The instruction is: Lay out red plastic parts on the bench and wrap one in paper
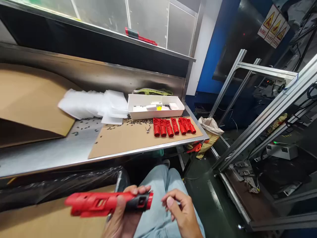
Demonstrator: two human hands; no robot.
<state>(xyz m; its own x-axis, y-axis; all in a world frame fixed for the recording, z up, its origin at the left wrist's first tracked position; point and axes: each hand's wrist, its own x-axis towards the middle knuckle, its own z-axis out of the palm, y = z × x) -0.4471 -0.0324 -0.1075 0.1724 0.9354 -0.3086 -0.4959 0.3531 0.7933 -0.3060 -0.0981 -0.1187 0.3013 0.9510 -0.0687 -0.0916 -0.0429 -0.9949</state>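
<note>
Red plastic tool (109, 202) looks light and stiff, so keep your left hand (123, 218) wrapped round its black end while your right hand (182, 215) hovers loosely curled, holding nothing.

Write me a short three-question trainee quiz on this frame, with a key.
1. True or false: the left hand grips a red and black plastic part.
2. Where do the red parts on the bench lie? A) inside the white tray B) in a row on the cardboard sheet in front of the tray C) on the floor
3. What does the right hand hold?

Key: 1 true; 2 B; 3 nothing, it is open beside the part's black end.
</note>
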